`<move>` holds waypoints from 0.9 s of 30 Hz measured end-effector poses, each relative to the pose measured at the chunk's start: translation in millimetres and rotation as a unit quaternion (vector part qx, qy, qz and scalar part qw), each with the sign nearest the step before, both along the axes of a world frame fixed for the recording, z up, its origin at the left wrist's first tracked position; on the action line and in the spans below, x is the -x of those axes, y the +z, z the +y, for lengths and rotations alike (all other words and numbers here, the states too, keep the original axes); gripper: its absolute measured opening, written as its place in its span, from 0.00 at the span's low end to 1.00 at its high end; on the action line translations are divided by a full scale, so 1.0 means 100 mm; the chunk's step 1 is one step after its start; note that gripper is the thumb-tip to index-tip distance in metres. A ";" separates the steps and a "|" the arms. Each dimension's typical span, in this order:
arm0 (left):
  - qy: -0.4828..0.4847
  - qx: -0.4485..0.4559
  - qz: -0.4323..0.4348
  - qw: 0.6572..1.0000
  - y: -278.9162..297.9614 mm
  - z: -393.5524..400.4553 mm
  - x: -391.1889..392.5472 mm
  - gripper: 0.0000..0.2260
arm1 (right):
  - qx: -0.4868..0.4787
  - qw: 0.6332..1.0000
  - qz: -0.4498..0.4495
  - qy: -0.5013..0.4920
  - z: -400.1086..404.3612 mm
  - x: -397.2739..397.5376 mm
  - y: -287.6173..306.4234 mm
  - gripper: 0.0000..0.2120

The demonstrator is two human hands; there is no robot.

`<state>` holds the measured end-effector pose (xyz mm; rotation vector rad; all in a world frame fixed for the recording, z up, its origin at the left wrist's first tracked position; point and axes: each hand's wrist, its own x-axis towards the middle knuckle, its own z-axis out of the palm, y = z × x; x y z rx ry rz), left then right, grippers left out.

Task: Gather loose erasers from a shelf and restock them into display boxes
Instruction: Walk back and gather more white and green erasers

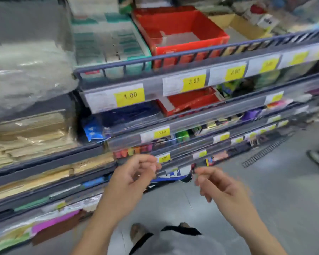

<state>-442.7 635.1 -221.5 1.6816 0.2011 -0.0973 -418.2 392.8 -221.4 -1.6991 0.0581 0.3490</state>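
Head view, blurred by motion. The red display box (180,32) is seen on the top shelf (173,57), its long axis running from the front rail back toward the upper left, its open top facing up; pale contents, perhaps erasers, are made out on its floor but cannot be identified. Just beside it on the left a teal display box (107,39) is set parallel, filled with rows of pale packets. A second red box (188,102) lies on the shelf below. Yellow price labels (129,96) are fixed along the shelf fronts. Both hands are held in front of the lower shelves, apart from each other and well below the boxes. The left hand (134,175) is shown with fingers loosely curled; the right hand (215,183) likewise. Whether anything is held in either cannot be told. Grey floor (274,190) is visible beneath.
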 end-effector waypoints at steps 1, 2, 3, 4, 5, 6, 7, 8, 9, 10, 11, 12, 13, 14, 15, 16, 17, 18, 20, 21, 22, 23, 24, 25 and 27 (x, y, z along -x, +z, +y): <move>-0.006 0.015 0.050 0.999 -0.25 -0.05 0.03 0.08 | 0.011 1.000 0.023 -0.016 -0.14 0.08 -0.18 0.07; -0.007 0.024 0.096 0.995 -0.49 -0.11 0.08 0.09 | 0.020 0.998 0.046 -0.032 -0.27 0.16 -0.35 0.09; -0.010 0.015 0.131 0.991 -0.72 -0.17 0.14 0.09 | 0.028 0.996 0.068 -0.045 -0.41 0.24 -0.52 0.09; -0.013 -0.001 0.162 0.987 -0.93 -0.23 0.21 0.08 | 0.036 0.994 0.091 -0.058 -0.55 0.32 -0.67 0.09; -0.019 -0.017 0.190 0.981 -1.12 -0.29 0.29 0.07 | 0.042 0.990 0.113 -0.071 -0.69 0.42 -0.81 0.08; -0.023 -0.027 0.219 0.975 -1.28 -0.36 0.37 0.06 | 0.050 0.986 0.133 -0.084 -0.84 0.51 -0.95 0.08; -0.027 -0.036 0.246 0.968 -1.41 -0.44 0.44 0.06 | 0.057 0.982 0.153 -0.097 -1.00 0.62 -1.08 0.08; -0.035 -0.044 0.271 0.961 -1.52 -0.54 0.51 0.05 | 0.064 0.977 0.173 -0.108 -1.16 0.74 -1.19 0.08; -0.045 -0.055 0.290 0.954 -1.62 -0.65 0.57 0.05 | 0.068 0.972 0.192 -0.115 -1.32 0.85 -1.30 0.09; -0.053 -0.066 0.304 0.949 -1.68 -0.76 0.62 0.05 | 0.069 0.968 0.210 -0.120 -1.47 0.96 -1.39 0.09; -0.057 -0.075 0.315 0.945 -1.73 -0.89 0.67 0.05 | 0.070 0.963 0.227 -0.126 -1.63 1.08 -1.47 0.09; -0.057 -0.080 0.321 0.942 -1.77 -1.02 0.71 0.05 | 0.071 0.958 0.243 -0.134 -1.79 1.19 -1.54 0.08; -0.057 -0.083 0.326 0.940 -1.78 -1.14 0.75 0.04 | 0.071 0.953 0.255 -0.144 -1.94 1.28 -1.59 0.07; -0.059 -0.087 0.334 0.937 -1.79 -1.26 0.78 0.04 | 0.071 0.949 0.266 -0.152 -2.08 1.37 -1.64 0.06; -0.062 -0.090 0.340 0.934 -1.79 -1.37 0.79 0.03 | 0.071 0.946 0.273 -0.158 -2.21 1.44 -1.68 0.06; -0.063 -0.090 0.345 0.932 -1.80 -1.47 0.79 0.03 | 0.070 0.944 0.277 -0.164 -2.34 1.49 -1.72 0.06; -0.061 -0.089 0.348 0.931 -1.80 -1.57 0.79 0.04 | 0.069 0.942 0.281 -0.170 -2.45 1.52 -1.73 0.06; -0.059 -0.089 0.349 0.931 -1.80 -1.65 0.77 0.04 | 0.068 0.941 0.281 -0.175 -2.56 1.53 -1.73 0.06; -0.069 -0.094 0.345 0.931 -1.77 -1.80 0.70 0.04 | 0.067 0.943 0.271 -0.180 -2.74 1.47 -1.69 0.06; -0.077 -0.097 0.342 0.931 -1.76 -1.86 0.65 0.04 | 0.063 0.945 0.263 -0.183 -2.82 1.41 -1.66 0.06; -0.084 -0.098 0.339 0.932 -1.75 -1.91 0.58 0.05 | 0.059 0.947 0.253 -0.188 -2.89 1.32 -1.63 0.06; -0.091 -0.100 0.336 0.932 -1.74 -1.97 0.49 0.05 | 0.055 0.949 0.242 -0.196 -2.96 1.22 -1.60 0.06; -0.099 -0.103 0.333 0.932 -1.75 -2.03 0.40 0.05 | 0.054 0.950 0.230 -0.205 -3.03 1.10 -1.57 0.06; -0.106 -0.106 0.331 0.932 -1.76 -2.09 0.28 0.05 | 0.052 0.950 0.219 -0.216 -3.09 0.99 -1.55 0.06; -0.122 -0.108 0.326 0.931 -1.79 -2.23 0.03 0.06 | 0.039 0.950 0.200 -0.239 -3.21 0.74 -1.51 0.06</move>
